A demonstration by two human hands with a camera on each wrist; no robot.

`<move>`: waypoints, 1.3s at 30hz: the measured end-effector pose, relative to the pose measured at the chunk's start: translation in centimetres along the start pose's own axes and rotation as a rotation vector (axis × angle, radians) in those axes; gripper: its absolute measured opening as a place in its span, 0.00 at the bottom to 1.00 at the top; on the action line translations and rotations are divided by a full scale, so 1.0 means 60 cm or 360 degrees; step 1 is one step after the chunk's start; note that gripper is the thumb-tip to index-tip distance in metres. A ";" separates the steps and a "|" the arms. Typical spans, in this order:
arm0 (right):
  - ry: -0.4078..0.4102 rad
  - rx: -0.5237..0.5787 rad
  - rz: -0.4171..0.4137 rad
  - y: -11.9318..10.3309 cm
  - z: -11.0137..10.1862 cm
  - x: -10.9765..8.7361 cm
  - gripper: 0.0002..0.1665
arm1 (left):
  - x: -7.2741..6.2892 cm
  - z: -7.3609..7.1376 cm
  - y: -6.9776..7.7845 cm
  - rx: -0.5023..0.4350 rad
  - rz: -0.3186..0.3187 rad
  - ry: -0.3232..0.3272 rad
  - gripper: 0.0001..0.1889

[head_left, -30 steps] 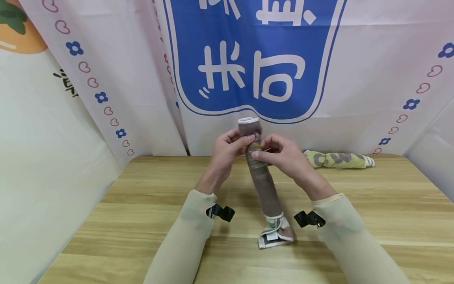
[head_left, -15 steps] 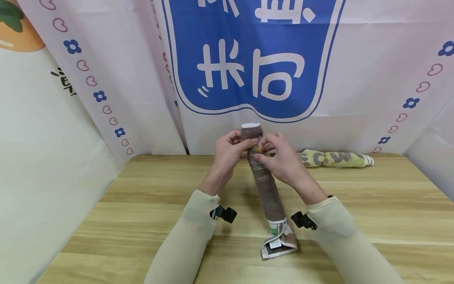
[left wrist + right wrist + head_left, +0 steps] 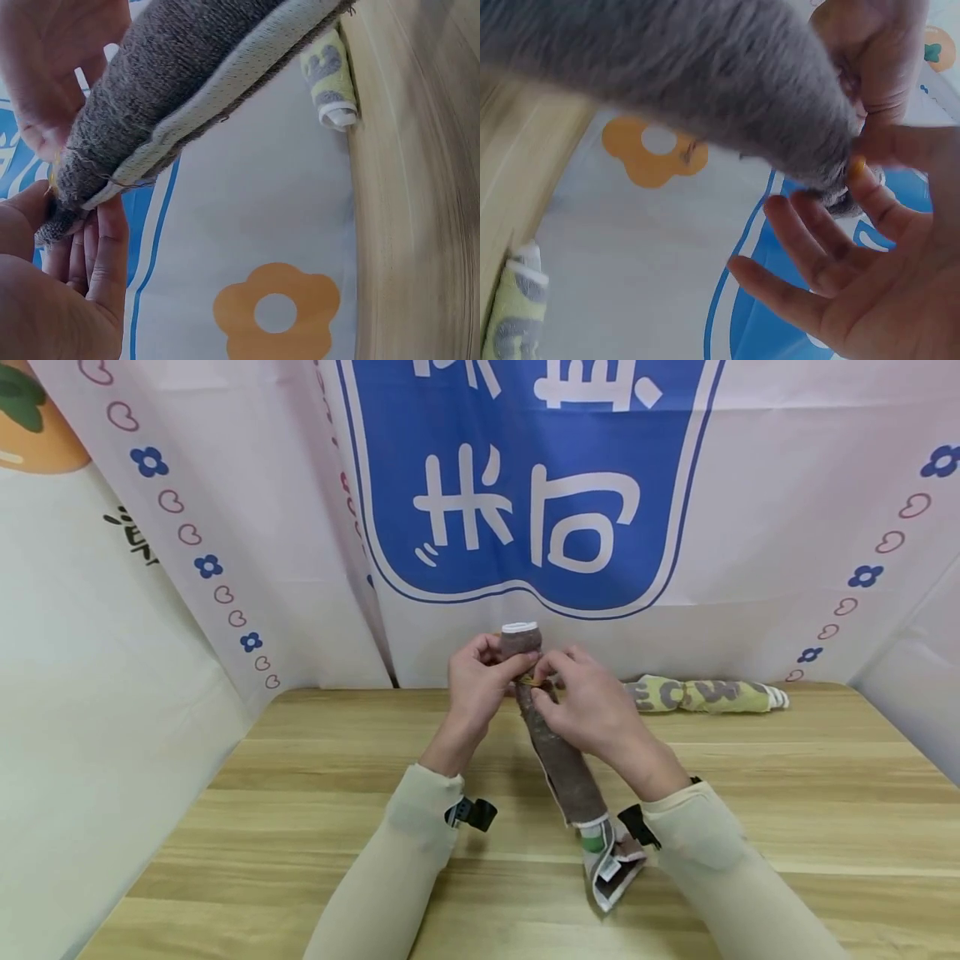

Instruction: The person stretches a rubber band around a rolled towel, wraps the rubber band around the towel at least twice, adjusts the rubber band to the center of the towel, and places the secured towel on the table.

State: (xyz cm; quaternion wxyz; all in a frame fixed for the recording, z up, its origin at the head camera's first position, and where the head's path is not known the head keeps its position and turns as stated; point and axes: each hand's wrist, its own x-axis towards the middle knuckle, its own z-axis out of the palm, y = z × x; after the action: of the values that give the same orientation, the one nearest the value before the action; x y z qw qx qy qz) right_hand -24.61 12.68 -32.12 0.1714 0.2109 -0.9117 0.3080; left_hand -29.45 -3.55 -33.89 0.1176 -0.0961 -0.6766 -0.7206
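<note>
A rolled brown towel [image 3: 566,768] with white edging stands tilted over the table, its far end up and its loose, folded near end low in the head view. Near the top my left hand [image 3: 474,685] grips the roll between thumb and fingers. A thin yellow rubber band [image 3: 528,680] lies about the roll just below that grip, where the cloth narrows. My right hand [image 3: 596,706] pinches the band between thumb and index finger; in the right wrist view its other fingers are spread, and a bit of the rubber band [image 3: 856,166] shows at the fingertips.
A yellow-green towel roll [image 3: 705,696] with grey figures, cinched at its middle, lies at the back right of the wooden table [image 3: 300,827]. Behind the table's far edge hangs a white cloth with a blue panel [image 3: 525,585].
My right hand has drawn in closer to the band and the left fingers. The roll's lower end has swung to the right and nearer, its folded cloth turning.
</note>
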 end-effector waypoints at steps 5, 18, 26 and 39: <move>-0.0090 -0.0056 0.0089 -0.003 -0.002 0.000 0.23 | -0.001 0.000 0.000 0.0029 0.0015 0.0011 0.12; -0.0085 0.0403 0.0137 0.026 -0.020 0.005 0.15 | 0.012 -0.022 -0.008 -0.0242 -0.0086 -0.0387 0.17; -0.0209 0.0806 0.0155 0.044 -0.026 0.009 0.15 | 0.016 -0.024 -0.008 -0.0206 -0.0135 -0.0545 0.16; -0.0170 0.0652 -0.0079 0.036 -0.022 0.009 0.11 | 0.008 -0.023 0.000 -0.0218 -0.0114 -0.0433 0.14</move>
State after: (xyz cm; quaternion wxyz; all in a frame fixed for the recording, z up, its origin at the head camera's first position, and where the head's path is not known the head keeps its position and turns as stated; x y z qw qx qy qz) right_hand -25.92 14.95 -31.94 0.0838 0.2797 -0.8325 0.4709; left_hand -29.90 -4.93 -33.82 -0.0076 -0.1763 -0.6385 -0.7491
